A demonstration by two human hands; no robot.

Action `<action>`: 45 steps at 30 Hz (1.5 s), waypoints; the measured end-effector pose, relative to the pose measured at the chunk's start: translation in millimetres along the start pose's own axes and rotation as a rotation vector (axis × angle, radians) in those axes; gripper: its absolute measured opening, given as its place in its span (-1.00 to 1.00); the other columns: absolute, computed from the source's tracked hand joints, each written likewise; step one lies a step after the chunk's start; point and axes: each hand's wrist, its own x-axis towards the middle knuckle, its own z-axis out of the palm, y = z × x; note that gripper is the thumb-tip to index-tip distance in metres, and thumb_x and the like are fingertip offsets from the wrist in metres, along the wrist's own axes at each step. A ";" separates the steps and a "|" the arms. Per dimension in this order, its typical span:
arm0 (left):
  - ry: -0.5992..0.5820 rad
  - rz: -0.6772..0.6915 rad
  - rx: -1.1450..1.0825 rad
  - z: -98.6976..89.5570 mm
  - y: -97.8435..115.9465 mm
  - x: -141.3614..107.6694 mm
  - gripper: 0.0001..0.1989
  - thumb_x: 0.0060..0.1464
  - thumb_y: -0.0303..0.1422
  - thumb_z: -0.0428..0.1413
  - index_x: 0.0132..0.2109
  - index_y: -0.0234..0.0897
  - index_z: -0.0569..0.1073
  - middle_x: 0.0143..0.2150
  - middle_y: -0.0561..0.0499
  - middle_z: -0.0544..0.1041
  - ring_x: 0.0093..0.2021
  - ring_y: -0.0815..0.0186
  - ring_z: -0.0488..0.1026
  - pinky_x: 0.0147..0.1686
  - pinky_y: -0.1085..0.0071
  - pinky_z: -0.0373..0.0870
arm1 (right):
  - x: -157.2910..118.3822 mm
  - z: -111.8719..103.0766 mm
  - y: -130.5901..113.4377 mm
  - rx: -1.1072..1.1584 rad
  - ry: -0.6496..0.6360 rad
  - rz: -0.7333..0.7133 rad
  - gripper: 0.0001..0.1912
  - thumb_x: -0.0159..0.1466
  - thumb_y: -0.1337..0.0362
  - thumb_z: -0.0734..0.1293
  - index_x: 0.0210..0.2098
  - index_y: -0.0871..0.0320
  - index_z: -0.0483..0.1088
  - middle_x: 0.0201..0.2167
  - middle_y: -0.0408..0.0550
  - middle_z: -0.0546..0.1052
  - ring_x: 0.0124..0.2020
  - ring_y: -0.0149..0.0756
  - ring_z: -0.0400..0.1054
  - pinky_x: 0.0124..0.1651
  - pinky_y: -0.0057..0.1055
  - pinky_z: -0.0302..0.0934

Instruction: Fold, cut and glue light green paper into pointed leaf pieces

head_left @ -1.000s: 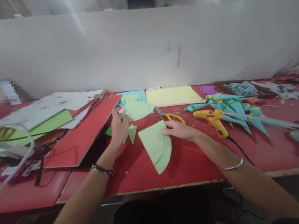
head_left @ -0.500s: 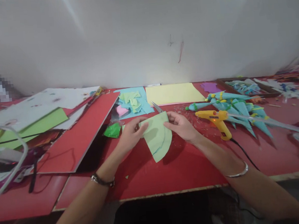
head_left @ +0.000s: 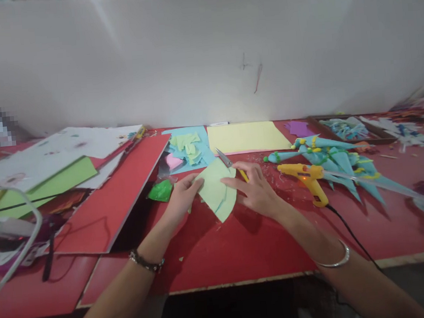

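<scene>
A piece of light green paper [head_left: 214, 186], layered and with a curved lower edge, is held above the red table in front of me. My left hand [head_left: 182, 193] pinches its left edge, thumb on top. On the right side, the thumb of my right hand [head_left: 256, 187] presses on the paper's face; its index finger is raised apart from the thumb, and the lower fingers are partly hidden at the edge. Just beyond the paper lie scissors [head_left: 224, 159], blades pointing away, their yellow handle partly hidden by my right hand.
A yellow glue gun [head_left: 304, 171] with a black cord lies right, beside several blue paper cones [head_left: 340, 162]. Yellow sheets [head_left: 245, 136] and blue paper with green scraps [head_left: 186, 146] lie behind. A slanted red board [head_left: 119, 197] and a green packet [head_left: 160, 190] are left.
The green paper has turned and tipped, its lower point now nearer the table. My right hand has shifted over its right edge, its index finger lifting away. The scissors' yellow handle now shows.
</scene>
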 end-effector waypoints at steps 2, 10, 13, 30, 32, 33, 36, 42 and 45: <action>0.018 0.015 -0.005 0.9 -0.1 0.2 -0.71 -0.09 -0.25 0.10 -0.23 -0.36 0.43 -0.46 0.04 0.45 -0.50 0.42 0.36 -0.48 0.49 0.31 | -0.7 0.7 -0.5 -0.079 0.022 -0.071 -0.73 0.17 0.33 0.25 -0.13 0.00 0.36 -0.06 0.03 0.21 -0.04 -0.17 0.09 -0.02 -0.20 0.10; 0.028 0.191 0.360 -4.3 -0.1 2.4 -0.73 0.02 -0.38 -0.04 -0.13 -0.32 0.41 -0.58 0.12 0.38 -0.59 0.46 0.32 -0.58 0.55 0.23 | 2.7 5.2 11.2 -0.011 -0.057 -0.239 -0.81 0.22 0.39 0.18 -0.32 0.14 0.43 -0.37 -0.04 0.40 -0.34 -0.36 0.23 -0.32 -0.46 0.15; -0.039 0.229 0.540 -8.6 10.8 -8.1 -0.75 0.04 -0.38 -0.07 -0.22 -0.33 0.46 -0.52 0.06 0.46 -0.54 0.43 0.35 -0.53 0.52 0.27 | 2.3 -5.1 8.7 0.058 -0.142 -0.186 -0.84 0.22 0.36 0.21 -0.31 0.16 0.43 -0.37 -0.05 0.44 -0.33 -0.36 0.27 -0.30 -0.46 0.16; -0.239 0.802 1.279 7.9 -1.1 -112.9 -0.72 0.02 -0.58 -0.03 -0.15 -0.24 0.43 -0.30 -0.04 0.42 -0.35 0.30 0.32 -0.40 0.42 0.30 | -59.2 -42.2 -29.5 0.488 -0.293 0.166 -0.65 0.05 0.64 0.16 -0.40 0.12 0.44 -0.16 -0.04 0.41 -0.14 -0.34 0.25 -0.11 -0.40 0.19; -0.193 0.882 1.279 8.3 3.3 -110.7 -0.71 0.06 -0.55 -0.05 -0.13 -0.19 0.43 -0.20 -0.07 0.42 -0.27 0.28 0.32 -0.33 0.39 0.29 | -54.5 -42.8 -29.2 0.576 -0.326 0.196 -0.66 0.06 0.63 0.17 -0.39 0.11 0.44 -0.17 -0.06 0.41 -0.14 -0.36 0.26 -0.09 -0.41 0.18; -0.204 0.907 1.261 8.7 4.8 -109.1 -0.71 0.07 -0.54 -0.05 -0.12 -0.18 0.43 -0.18 -0.06 0.43 -0.25 0.28 0.32 -0.31 0.39 0.28 | -52.1 -43.0 -29.5 0.611 -0.334 0.206 -0.67 0.08 0.61 0.18 -0.38 0.11 0.44 -0.18 -0.07 0.41 -0.14 -0.37 0.27 -0.09 -0.41 0.18; -0.269 0.888 1.123 10.9 6.1 -104.2 -0.75 0.09 -0.52 -0.05 -0.14 -0.19 0.44 -0.29 0.00 0.46 -0.32 0.34 0.33 -0.36 0.45 0.25 | -46.6 -42.6 -31.2 0.700 -0.311 0.270 -0.76 0.14 0.51 0.21 -0.31 0.10 0.41 -0.22 -0.07 0.41 -0.15 -0.36 0.29 -0.08 -0.38 0.20; -0.018 0.319 0.552 22.4 3.9 -104.1 -0.72 0.11 -0.32 -0.07 -0.46 -0.32 0.41 -0.44 0.02 0.37 -0.44 0.42 0.33 -0.47 0.54 0.26 | -46.4 -38.9 -46.1 0.672 0.082 0.573 -0.50 0.15 0.32 0.26 0.08 0.02 0.09 -0.08 0.00 0.32 -0.22 -0.33 0.32 -0.18 -0.31 0.29; 0.102 -0.049 0.230 31.5 -3.0 -109.7 -0.65 0.05 -0.16 -0.05 -0.54 -0.33 0.33 -0.61 0.07 0.32 -0.58 0.43 0.29 -0.57 0.53 0.25 | -48.9 -39.2 -68.4 0.384 0.217 0.506 -0.52 0.14 0.30 0.28 0.04 0.05 0.13 -0.10 0.03 0.29 -0.17 -0.27 0.28 -0.16 -0.27 0.27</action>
